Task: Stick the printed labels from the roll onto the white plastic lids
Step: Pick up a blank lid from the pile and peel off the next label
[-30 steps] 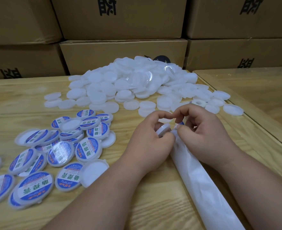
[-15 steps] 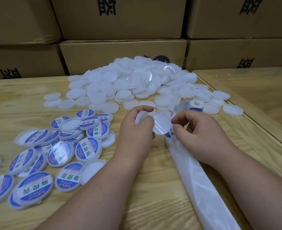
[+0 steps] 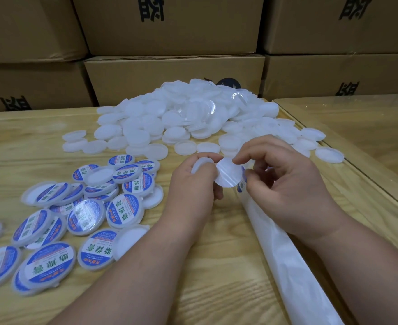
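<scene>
Two hands work mid-table. Left hand (image 3: pixel 194 184) has fingers curled round a blank white lid (image 3: pixel 199 164), held just above the wooden table (image 3: pixel 29 146). Right hand (image 3: pixel 284 181) pinches a round label (image 3: pixel 228 174) between thumb and forefinger; label shows its pale back side and touches the left hand's fingers, just beside the lid. Strip of white backing paper (image 3: pixel 287 259) runs from under the right hand toward the near right edge. Big heap of unlabelled lids (image 3: pixel 181 118) sits at the far centre of the table. Labelled lids (image 3: pixel 125 211), blue and white print, lie scattered and overlapping to the left. Cardboard boxes (image 3: pixel 170 73) stacked behind the table.
</scene>
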Demonstrator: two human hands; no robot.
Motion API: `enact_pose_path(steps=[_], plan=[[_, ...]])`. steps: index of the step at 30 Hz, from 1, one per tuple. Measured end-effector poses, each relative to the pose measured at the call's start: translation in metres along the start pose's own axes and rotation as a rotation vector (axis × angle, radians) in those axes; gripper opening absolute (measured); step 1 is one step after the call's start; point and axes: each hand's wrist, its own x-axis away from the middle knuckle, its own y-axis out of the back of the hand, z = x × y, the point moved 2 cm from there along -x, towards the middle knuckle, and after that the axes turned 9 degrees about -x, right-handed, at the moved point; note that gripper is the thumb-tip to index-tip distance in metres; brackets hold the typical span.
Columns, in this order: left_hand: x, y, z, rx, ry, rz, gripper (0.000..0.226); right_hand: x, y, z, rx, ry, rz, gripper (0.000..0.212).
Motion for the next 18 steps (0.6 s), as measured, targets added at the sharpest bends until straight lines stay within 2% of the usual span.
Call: enact_pose_path(steps=[10,14,18], plan=[[0.0025,0.0018,-0.0034,0.107,0.031,0.012,0.029,0.0016,-0.0021,-0.0014,0.042,-0.05,-0.012,0.031],[0.004,0.0006,-0.0046,0.116,-0.026,0.078,0.025,0.0022,-0.0022,-0.001,0.005,-0.077,-0.116,0.031],[0.0041,0.0023,-0.005,0.276,-0.045,0.143,0.038,0.0038,0.0005,-0.0008,-0.122,-0.158,-0.252,0.021]])
